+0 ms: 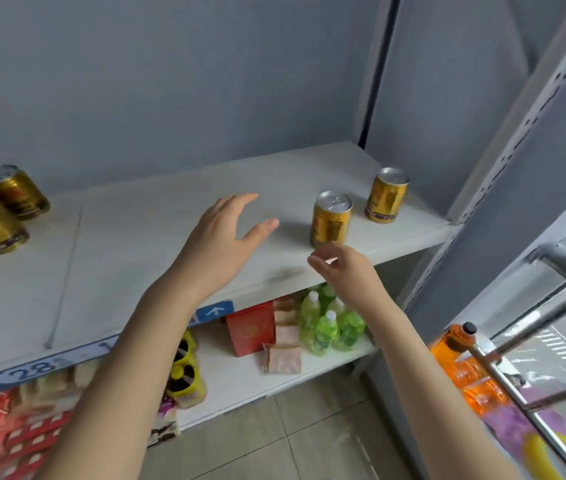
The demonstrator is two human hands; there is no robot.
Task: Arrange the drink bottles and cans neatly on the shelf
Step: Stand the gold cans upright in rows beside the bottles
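Can standing upright on the shelf just beyond the right hand, which is hovering loosely curled and empty; the left hand, spread wide, is hanging farther away.

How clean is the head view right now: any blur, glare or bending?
Head view: soft, even light, no harsh glare; the right hand is motion-blurred at its fingers, the left hand sharper; wide-angle bending tilts the gold cans at the left edge; the orange bottles at lower right are smeared.
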